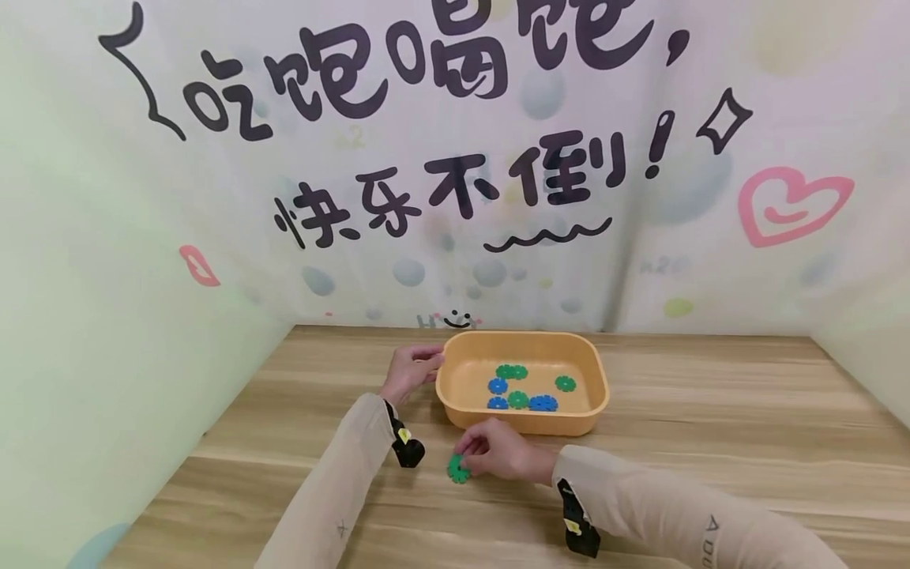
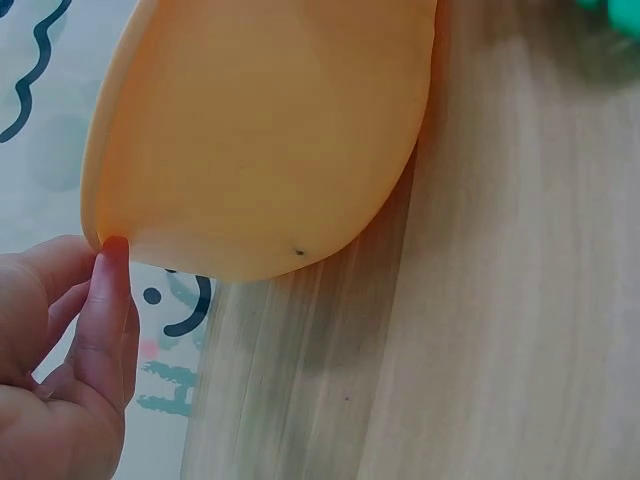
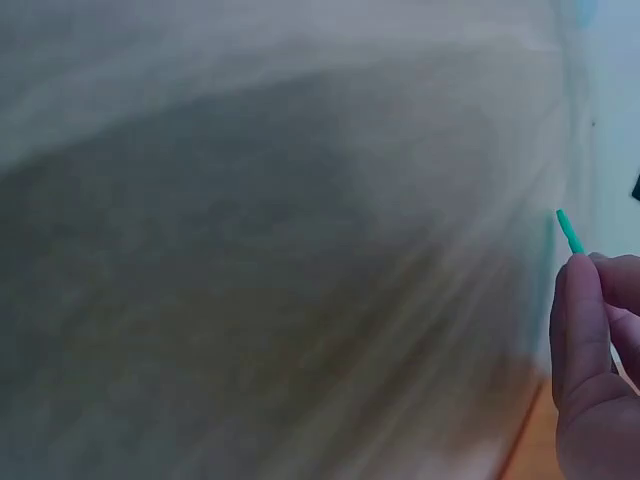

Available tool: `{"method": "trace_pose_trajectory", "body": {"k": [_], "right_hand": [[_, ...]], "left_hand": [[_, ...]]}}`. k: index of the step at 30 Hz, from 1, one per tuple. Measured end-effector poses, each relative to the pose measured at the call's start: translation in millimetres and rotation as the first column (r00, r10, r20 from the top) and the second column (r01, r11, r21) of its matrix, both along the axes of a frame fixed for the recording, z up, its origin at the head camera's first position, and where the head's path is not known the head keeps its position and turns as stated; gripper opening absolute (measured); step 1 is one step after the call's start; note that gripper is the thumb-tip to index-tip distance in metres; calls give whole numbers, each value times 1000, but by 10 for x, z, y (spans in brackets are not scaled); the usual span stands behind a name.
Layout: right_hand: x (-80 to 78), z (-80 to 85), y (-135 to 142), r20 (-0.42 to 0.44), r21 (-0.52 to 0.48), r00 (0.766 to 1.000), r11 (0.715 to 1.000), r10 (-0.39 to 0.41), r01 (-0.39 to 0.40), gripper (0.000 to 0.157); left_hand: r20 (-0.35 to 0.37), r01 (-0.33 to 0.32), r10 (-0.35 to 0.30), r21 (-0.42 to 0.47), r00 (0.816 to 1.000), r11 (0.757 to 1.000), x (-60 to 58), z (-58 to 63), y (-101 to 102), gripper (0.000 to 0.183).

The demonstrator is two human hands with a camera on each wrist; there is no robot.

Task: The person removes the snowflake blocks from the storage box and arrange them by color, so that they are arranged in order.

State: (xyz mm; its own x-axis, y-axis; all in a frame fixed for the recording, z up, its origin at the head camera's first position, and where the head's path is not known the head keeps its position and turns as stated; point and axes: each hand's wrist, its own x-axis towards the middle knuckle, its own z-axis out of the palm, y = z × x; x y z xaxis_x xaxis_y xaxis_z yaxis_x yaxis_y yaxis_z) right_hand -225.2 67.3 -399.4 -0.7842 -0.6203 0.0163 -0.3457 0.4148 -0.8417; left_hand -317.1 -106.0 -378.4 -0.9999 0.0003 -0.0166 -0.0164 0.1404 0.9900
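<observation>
My left hand [image 1: 411,371] pinches the left rim of an orange-yellow plastic basin [image 1: 522,423], thumb and fingers on its edge in the left wrist view. In front of the basin, my right hand [image 1: 501,450] pinches a green notched plastic disc [image 1: 458,469] between thumb and fingers. The right wrist view shows that disc edge-on as a thin green strip [image 3: 570,230]. Inside the basin lie several similar pieces, among them a green disc [image 1: 565,384] on the right and a blue disc [image 1: 498,386] on the left.
The basin stands on a wood-grain table [image 1: 711,411] near the back wall covering [image 1: 455,284], which carries black lettering. A pale green side wall [image 1: 85,316] borders the table on the left. Each wrist wears a black camera mount [image 1: 407,452].
</observation>
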Motion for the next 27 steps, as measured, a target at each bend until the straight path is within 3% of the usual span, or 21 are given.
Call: {"method": "trace_pose_trajectory", "body": {"k": [11,27], "right_hand": [[3,-88,-92,-203,18,977,997,-70,75,4],[-50,-95,-173,-206,9,976,998,-65,68,6]], "left_hand": [[5,4,-4,-47,1000,999,5,25,14,25],[-23,3,-5,-79,1000,997,16,28,4,26]]}}
